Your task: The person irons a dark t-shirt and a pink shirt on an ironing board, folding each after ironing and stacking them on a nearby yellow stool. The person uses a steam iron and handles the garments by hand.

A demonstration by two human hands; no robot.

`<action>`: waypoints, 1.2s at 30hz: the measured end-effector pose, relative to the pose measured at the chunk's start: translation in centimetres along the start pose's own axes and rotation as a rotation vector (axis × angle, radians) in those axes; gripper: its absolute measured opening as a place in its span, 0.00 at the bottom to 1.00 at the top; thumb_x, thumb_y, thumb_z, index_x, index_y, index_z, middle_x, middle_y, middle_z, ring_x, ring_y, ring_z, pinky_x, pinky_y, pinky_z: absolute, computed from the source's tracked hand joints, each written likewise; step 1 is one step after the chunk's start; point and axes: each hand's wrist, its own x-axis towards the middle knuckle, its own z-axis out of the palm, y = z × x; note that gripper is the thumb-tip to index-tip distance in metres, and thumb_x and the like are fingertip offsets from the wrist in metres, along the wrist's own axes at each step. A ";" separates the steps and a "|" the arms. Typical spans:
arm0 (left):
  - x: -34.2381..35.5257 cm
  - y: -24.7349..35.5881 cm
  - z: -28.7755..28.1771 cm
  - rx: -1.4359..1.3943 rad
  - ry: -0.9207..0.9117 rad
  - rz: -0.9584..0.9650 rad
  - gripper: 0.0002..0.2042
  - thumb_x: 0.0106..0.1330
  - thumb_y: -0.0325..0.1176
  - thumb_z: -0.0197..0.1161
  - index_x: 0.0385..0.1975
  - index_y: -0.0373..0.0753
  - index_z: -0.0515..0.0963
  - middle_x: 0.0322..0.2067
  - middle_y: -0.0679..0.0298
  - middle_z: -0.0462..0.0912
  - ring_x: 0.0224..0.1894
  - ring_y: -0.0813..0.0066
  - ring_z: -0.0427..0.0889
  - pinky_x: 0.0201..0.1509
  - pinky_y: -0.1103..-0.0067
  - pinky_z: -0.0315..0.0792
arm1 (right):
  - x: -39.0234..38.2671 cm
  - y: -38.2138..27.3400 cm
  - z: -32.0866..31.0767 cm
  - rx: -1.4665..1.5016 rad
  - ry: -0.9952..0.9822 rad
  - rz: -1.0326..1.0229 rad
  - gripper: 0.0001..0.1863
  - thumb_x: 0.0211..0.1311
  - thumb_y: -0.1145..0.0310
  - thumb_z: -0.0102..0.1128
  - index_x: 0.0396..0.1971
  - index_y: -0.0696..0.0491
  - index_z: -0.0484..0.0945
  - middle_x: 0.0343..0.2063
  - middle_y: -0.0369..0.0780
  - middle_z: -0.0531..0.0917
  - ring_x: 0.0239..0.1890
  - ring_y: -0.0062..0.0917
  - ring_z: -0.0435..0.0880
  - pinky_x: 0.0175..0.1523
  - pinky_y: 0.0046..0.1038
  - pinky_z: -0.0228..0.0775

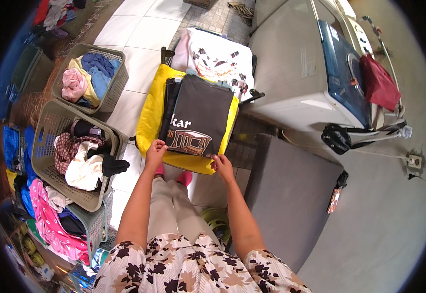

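Note:
A dark grey T-shirt (199, 110) with a printed picture lies folded in a neat rectangle on a yellow cloth (150, 113). At its near left corner, my left hand (156, 152) pinches the hem between thumb and fingers. My right hand (222, 166) has its fingertips closed on the near right corner. Along the shirt's left side runs a strip of black folded fabric (169, 105). Just beyond, a white printed shirt (223, 53) lies spread over the same support, which is mostly hidden beneath the cloths.
Left of me stand plastic baskets of clothes: one with pastel and blue pieces (117, 87), another with white and black ones (44, 158), and one with pink fabric (52, 219). A washing machine (296, 68) and a grey padded block (291, 195) are at right.

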 end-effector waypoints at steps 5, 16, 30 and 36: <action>0.0 -0.4 -0.3 0.116 0.070 0.059 0.09 0.60 0.29 0.64 0.39 0.38 0.74 0.29 0.65 0.79 0.31 0.79 0.79 0.38 0.81 0.74 | -0.2 0.0 0.2 -0.133 0.032 0.054 0.14 0.70 0.59 0.52 0.39 0.55 0.77 0.22 0.35 0.79 0.23 0.17 0.78 0.26 0.19 0.68; -7.2 4.3 -13.5 0.566 0.276 0.266 0.15 0.59 0.25 0.56 0.47 0.39 0.72 0.42 0.53 0.77 0.49 0.53 0.76 0.55 0.63 0.68 | -5.8 4.1 2.1 -0.635 -0.230 0.495 0.11 0.68 0.65 0.46 0.39 0.54 0.76 0.26 0.38 0.82 0.24 0.23 0.82 0.28 0.24 0.74; 1.0 -12.2 -28.7 0.246 0.419 -0.882 0.56 0.45 0.59 0.71 0.71 0.48 0.44 0.70 0.39 0.34 0.72 0.40 0.27 0.71 0.47 0.40 | -7.3 0.9 26.4 -0.702 -0.584 0.350 0.11 0.69 0.63 0.53 0.43 0.55 0.76 0.29 0.36 0.81 0.29 0.19 0.79 0.35 0.21 0.71; -1.0 -17.3 -31.9 0.366 0.448 -0.647 0.27 0.49 0.33 0.63 0.52 0.35 0.69 0.48 0.46 0.76 0.52 0.57 0.77 0.53 0.68 0.72 | -6.8 -3.1 34.0 -0.728 -0.686 0.433 0.17 0.70 0.57 0.51 0.48 0.54 0.74 0.37 0.38 0.81 0.36 0.21 0.80 0.41 0.25 0.73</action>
